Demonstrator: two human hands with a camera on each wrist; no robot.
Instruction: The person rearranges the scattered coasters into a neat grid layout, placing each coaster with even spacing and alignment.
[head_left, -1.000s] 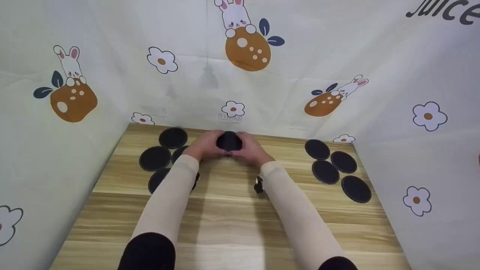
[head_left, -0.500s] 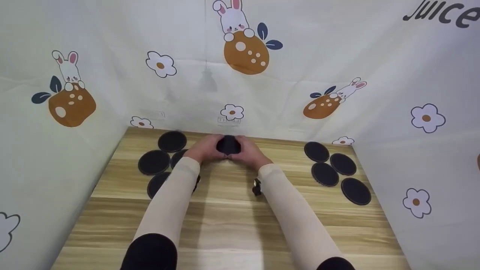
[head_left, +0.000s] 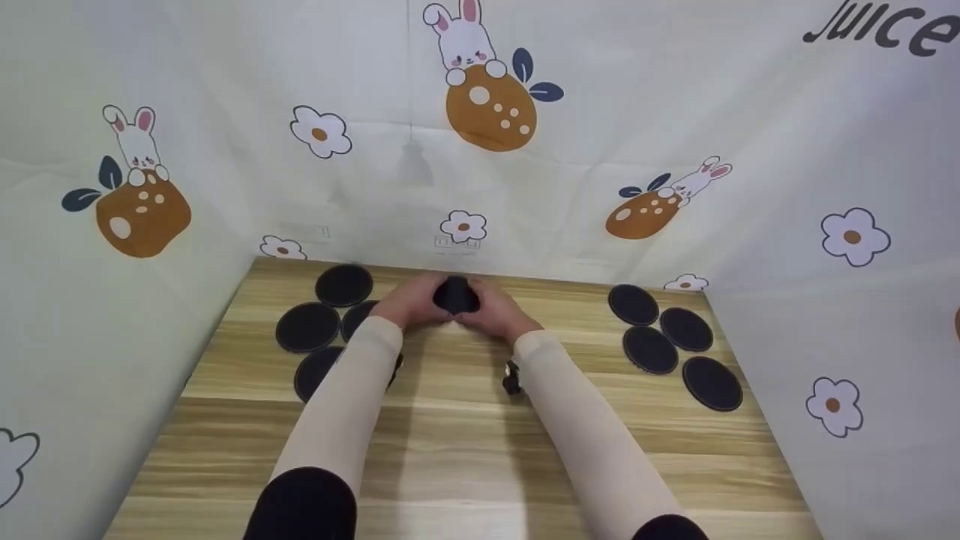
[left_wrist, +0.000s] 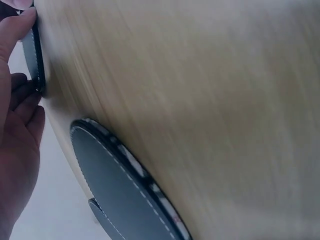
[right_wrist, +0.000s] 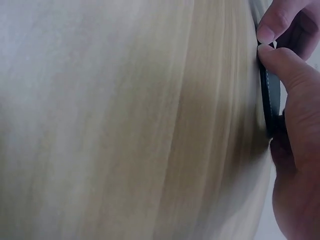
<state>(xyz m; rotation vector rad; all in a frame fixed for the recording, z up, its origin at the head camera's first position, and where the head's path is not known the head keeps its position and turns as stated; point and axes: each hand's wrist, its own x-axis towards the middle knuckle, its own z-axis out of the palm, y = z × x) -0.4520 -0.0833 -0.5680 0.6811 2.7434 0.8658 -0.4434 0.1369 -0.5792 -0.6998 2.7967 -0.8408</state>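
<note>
my left hand [head_left: 412, 302] and right hand [head_left: 495, 307] curl round the rim of one black disc [head_left: 456, 297], thumbs meeting at its near side; i cannot tell whether it lies flat on the wood-grained table [head_left: 457, 427]. four discs [head_left: 307, 327] show left of the black disc, four more discs [head_left: 650, 349] right of it: those seem placed, mine left to settle. the left ones look leathery, pale-stitched.

I count one left hand [head_left: 415, 300] and one right hand [head_left: 496, 306]. Four black discs [head_left: 307, 327] show left of the left one, four more discs [head_left: 650, 349] right of the right one, a single disc [head_left: 456, 295] between them; three printed rabbits [head_left: 466, 45] beyond.
</note>
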